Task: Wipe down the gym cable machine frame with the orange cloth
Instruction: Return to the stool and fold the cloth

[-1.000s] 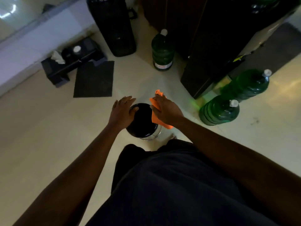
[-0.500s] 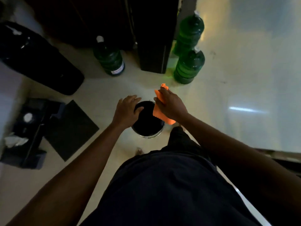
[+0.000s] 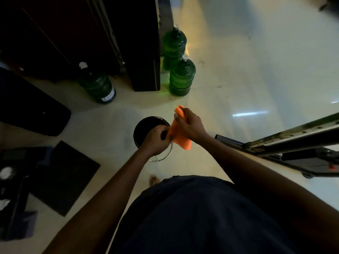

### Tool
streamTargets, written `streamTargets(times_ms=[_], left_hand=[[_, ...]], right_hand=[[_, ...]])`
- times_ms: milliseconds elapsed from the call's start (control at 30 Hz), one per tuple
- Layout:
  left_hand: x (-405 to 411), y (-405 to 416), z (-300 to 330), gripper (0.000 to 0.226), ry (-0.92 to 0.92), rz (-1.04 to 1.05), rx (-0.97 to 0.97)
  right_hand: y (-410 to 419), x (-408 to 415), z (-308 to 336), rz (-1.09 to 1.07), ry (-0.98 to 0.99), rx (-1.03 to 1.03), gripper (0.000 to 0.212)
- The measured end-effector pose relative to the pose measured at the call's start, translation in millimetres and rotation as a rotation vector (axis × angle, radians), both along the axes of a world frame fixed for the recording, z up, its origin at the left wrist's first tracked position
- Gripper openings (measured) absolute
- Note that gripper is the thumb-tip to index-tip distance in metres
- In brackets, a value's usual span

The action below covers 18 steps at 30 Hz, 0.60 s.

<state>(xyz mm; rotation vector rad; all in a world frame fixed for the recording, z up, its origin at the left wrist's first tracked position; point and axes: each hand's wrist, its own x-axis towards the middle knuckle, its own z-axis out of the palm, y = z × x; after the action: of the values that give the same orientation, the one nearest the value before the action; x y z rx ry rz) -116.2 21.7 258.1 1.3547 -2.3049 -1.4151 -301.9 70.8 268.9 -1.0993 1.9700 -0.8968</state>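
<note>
The orange cloth (image 3: pixel 179 131) hangs folded from my right hand (image 3: pixel 190 126), which grips it above the right rim of a round black stool seat (image 3: pixel 146 125). My left hand (image 3: pixel 156 141) is curled round the near edge of that seat; a chrome ring (image 3: pixel 166 157) of the stool shows below it. A metal frame bar (image 3: pixel 293 136) of the gym machine, with a row of holes, slants in from the right edge, apart from both hands. A tall black upright (image 3: pixel 143 52) stands at the back.
Three green bottles stand on the pale floor: one (image 3: pixel 97 85) left of the upright, two (image 3: pixel 181 77) (image 3: pixel 174 44) right of it. A black punching bag (image 3: pixel 31 110) lies left. A dark mat (image 3: pixel 62 176) and a black step (image 3: pixel 12 198) sit lower left. My bare foot (image 3: pixel 154 179) is below the stool.
The view has swung right, bringing the metal frame bar into sight. My left hand went from lying flat on the stool seat to curling round its edge. My right hand still holds the cloth.
</note>
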Motion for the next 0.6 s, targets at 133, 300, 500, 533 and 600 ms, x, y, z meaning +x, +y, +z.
streamTargets(times_ms=[133, 300, 500, 533, 600], left_hand=[[-12, 13, 11, 0.013, 0.101, 0.229, 0.099], [-24, 24, 38, 0.016, 0.202, 0.343, 0.109], [-33, 29, 73, 0.017, 0.210, 0.180, -0.101], [-35, 30, 79, 0.018, 0.182, 0.114, -0.147], [-41, 31, 94, 0.017, 0.164, 0.026, -0.214]], right_hand=[[17, -17, 2, -0.218, -0.315, -0.004, 0.027], [41, -39, -3, -0.244, -0.416, 0.091, 0.022], [54, -55, 5, -0.034, -0.362, 0.128, 0.040], [56, -55, 12, 0.053, -0.402, 0.087, 0.040], [60, -54, 25, 0.242, -0.454, 0.044, 0.035]])
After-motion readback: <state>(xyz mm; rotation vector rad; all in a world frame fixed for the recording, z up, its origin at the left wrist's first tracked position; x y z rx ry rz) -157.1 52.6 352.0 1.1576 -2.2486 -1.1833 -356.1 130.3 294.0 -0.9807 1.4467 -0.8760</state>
